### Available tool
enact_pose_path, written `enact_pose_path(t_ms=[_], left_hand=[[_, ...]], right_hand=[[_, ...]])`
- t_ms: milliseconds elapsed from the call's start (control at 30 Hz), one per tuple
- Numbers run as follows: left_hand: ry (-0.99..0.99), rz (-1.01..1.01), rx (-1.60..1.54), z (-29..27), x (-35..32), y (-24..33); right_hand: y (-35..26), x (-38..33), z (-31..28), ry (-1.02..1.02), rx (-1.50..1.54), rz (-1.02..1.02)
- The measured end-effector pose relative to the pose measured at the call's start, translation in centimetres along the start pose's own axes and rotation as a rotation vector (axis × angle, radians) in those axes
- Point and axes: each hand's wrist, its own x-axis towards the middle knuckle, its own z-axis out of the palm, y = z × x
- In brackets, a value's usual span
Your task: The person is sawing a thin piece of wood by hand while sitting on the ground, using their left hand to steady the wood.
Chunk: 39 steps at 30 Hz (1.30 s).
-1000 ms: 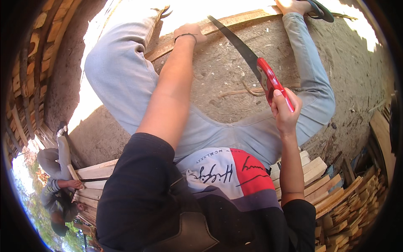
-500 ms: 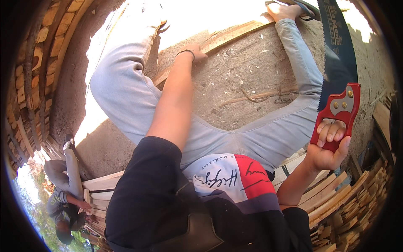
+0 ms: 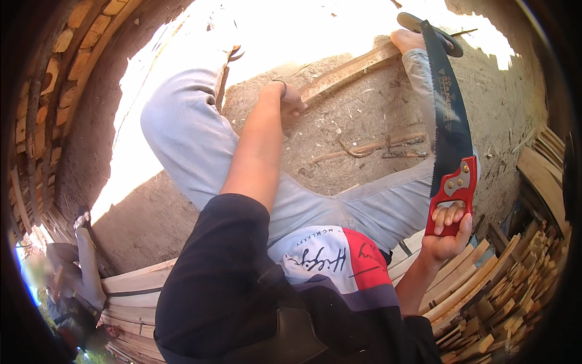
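My right hand is closed round the red handle of a handsaw. Its dark toothed blade points up and away, in front of my right lower leg. At the near end of a long wooden plank is my left hand, slightly blurred, its fingers curled against the wood; part of the grip is hidden. The plank's far end lies by my bare right foot, next to a sandal.
A curved stick and wood chips lie on the dirt between my legs. Stacked boards and cut wood are beside and behind me. Another person sits at the lower left. A stacked wood wall stands left.
The saw and my right hand have moved left and slightly nearer, the blade now more over my right leg. My left hand has shifted slightly; the plank no longer shows left of my forearm.
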Motion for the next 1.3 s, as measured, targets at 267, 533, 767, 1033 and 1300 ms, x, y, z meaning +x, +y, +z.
enact_pose_path(t_ms=[267,533,767,1033,1300], left_hand=[[0.761,0.081,0.180,-1.4,5.3,-3.8],[1.191,0.107,0.384,-0.5,1.7,-2.3],[0.977,0.126,0.369,-1.7,-0.9,-2.8],[0.936,0.117,0.386,-1.1,-2.2,-2.4],[0.921,0.057,0.388,-1.1,-2.4,-1.4]], right_hand=[[1.7,0.2,4.2,-0.158,-0.051,-0.012],[5.7,-0.6,5.8,-0.289,-0.249,0.125],[9.3,1.6,7.5,-0.498,-0.386,0.086],[13.2,3.6,10.1,-0.548,-0.419,0.089],[13.2,5.3,11.2,-0.515,-0.478,0.138]])
